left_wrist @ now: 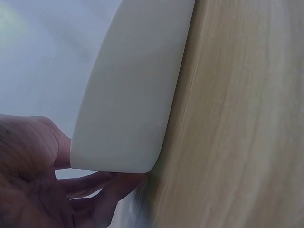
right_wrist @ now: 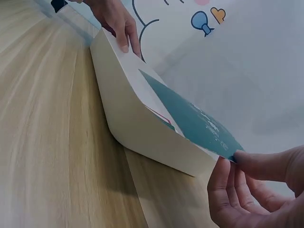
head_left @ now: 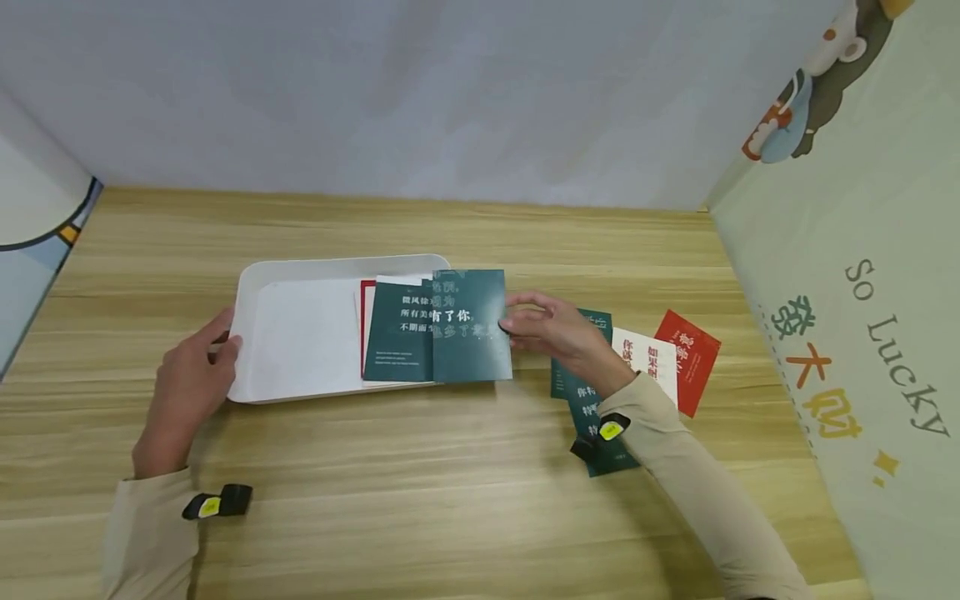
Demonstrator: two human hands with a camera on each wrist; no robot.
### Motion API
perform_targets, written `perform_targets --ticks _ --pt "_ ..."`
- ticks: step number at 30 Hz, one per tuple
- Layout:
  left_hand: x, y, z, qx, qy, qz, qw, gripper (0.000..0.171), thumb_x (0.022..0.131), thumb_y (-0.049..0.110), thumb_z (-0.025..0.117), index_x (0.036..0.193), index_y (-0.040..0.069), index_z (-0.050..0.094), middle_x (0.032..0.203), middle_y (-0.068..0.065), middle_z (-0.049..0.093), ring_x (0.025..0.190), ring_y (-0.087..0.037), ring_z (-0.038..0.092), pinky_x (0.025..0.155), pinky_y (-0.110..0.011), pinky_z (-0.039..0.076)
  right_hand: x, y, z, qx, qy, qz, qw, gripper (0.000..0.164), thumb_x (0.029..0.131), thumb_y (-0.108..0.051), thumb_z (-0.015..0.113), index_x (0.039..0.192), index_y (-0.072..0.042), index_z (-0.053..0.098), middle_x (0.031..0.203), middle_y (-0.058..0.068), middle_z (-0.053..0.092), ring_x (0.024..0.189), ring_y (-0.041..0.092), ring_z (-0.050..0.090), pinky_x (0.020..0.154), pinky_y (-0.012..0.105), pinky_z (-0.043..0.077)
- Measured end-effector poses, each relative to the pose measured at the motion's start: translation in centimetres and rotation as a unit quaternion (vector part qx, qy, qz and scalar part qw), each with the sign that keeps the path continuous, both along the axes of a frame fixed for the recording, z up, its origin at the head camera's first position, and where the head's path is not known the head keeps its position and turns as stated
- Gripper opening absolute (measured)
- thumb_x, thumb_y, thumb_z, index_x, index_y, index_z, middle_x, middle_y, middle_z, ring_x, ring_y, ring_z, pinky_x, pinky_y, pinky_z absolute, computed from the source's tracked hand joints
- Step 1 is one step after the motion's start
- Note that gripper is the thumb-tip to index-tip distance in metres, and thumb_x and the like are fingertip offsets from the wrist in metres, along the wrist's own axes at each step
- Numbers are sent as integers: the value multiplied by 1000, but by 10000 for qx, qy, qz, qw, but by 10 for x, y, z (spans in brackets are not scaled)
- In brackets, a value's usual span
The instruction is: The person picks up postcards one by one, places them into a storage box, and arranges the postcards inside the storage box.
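My left hand (head_left: 191, 379) grips the left end of a white tray (head_left: 300, 337), thumb at the rim and fingers against the outer wall in the left wrist view. A dark green card (head_left: 480, 354) with white lettering is pinched by its right edge between the thumb and fingers of my right hand (head_left: 558, 333). That card reaches over the tray's right side; the right wrist view shows it tilted above the rim. Beneath it, partly hidden, another green card (head_left: 393, 346) lies in the tray with the edge of a red card (head_left: 364, 312) showing.
Right of the tray, under and beside my right forearm, several cards overlap on the wooden table (head_left: 375, 492): green cards (head_left: 596, 462), a white card (head_left: 663, 367) and a red card (head_left: 697, 358). A grey wall (head_left: 405, 100) stands behind, with a printed panel (head_left: 892, 275) at the right.
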State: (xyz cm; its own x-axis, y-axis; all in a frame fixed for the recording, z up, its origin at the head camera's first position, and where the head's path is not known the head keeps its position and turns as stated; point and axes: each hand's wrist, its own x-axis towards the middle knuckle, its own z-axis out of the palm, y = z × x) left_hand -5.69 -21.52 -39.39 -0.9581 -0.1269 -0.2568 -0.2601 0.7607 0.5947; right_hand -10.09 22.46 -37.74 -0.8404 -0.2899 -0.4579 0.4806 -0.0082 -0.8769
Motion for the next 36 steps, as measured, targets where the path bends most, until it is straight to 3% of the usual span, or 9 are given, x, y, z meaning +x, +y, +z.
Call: perform_targets --ticks 4,10,18,25,31,36 --pt "0 -1 0 57 7 -14 10000 56 114 22 36 165 5 20 152 -39 43 131 -56 51 101 -67 49 -5 -9 0 -136 -106 -81 9998 32 99 5 64 129 -4 58 94 -2 75 84 10 70 80 26 59" --pt "1 -2 1 78 4 -16 10000 56 114 23 35 165 5 21 152 -39 44 131 -56 51 100 -66 49 -10 -19 -1 -185 -219 -139 9995 36 100 5 64 135 -2 56 93 -1 73 82 11 70 81 28 60" --pt "1 -3 -2 39 -22 5 10000 56 114 24 35 165 6 20 153 -39 43 131 -56 50 102 -67 48 -15 -39 -1 -124 -204 -162 9996 33 99 5 66 131 -3 59 91 -1 73 82 11 70 83 28 61" --pt "1 -1 -2 59 -16 0 10000 56 114 23 35 165 5 21 153 -38 43 132 -57 50 103 -67 47 -20 -56 2 35 -254 -292 9992 35 98 5 68 131 0 59 92 1 70 82 11 69 76 24 60" --pt "1 -1 -2 57 71 -15 10000 56 114 23 36 165 5 22 152 -38 44 131 -57 51 102 -67 48 -24 -68 4 174 -119 -176 9996 40 97 5 68 135 5 57 92 2 69 78 11 68 77 26 60" --pt "0 -2 -4 66 179 -66 9998 56 114 24 36 165 6 24 151 -38 46 130 -56 53 101 -67 48 -24 -75 4 544 321 -166 9979 33 96 1 72 127 2 60 89 2 70 66 13 67 76 33 62"
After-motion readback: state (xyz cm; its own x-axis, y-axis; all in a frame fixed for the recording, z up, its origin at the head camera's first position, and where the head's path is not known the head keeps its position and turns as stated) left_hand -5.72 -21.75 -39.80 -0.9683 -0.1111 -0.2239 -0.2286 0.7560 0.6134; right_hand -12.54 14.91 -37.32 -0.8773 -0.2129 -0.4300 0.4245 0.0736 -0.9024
